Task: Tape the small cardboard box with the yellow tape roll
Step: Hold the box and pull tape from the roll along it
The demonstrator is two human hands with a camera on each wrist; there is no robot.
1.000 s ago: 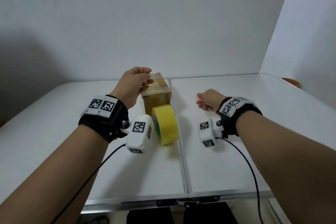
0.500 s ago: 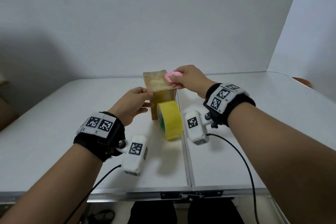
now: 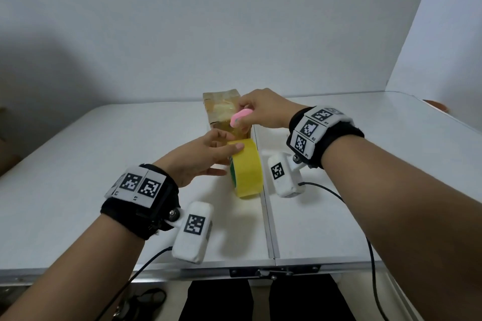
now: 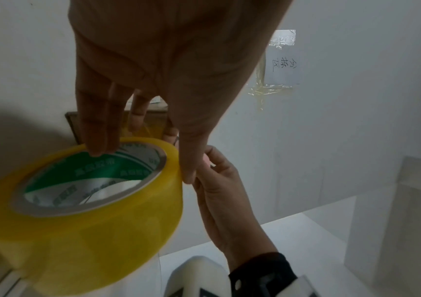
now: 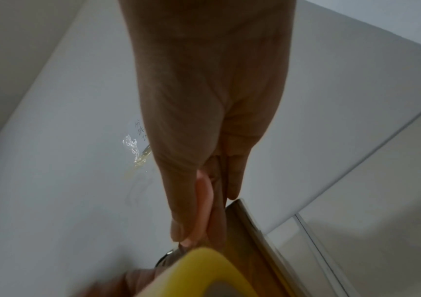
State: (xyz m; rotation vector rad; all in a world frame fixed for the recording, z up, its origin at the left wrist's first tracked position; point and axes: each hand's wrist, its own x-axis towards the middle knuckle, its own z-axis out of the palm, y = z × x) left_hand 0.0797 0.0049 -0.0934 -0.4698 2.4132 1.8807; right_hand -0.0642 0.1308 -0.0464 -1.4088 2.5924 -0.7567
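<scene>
The small cardboard box [image 3: 220, 109] stands on end at the table's middle, its faces covered in shiny tape. The yellow tape roll [image 3: 246, 172] stands on edge just in front of it, and a strip of tape [image 3: 234, 134] runs from roll to box. My left hand [image 3: 225, 157] grips the roll, thumb on its outer band and fingers on its side [image 4: 100, 148]. My right hand [image 3: 245, 122] pinches a small pink cutter [image 3: 240, 117] held against the box's front above the strip. In the right wrist view the cutter [image 5: 204, 193] sits between thumb and fingers beside the box [image 5: 255, 241].
The white folding table has a centre seam [image 3: 264, 203] beside the roll and a metal front edge with a latch [image 3: 273, 272]. White walls close the back and right. An orange-brown object [image 3: 438, 105] lies at the far right edge. A taped paper note [image 4: 283, 66] hangs on the wall.
My right hand carried the pink cutter from the right half of the table to the box, then down its front. My left hand left the box and took hold of the tape roll.
</scene>
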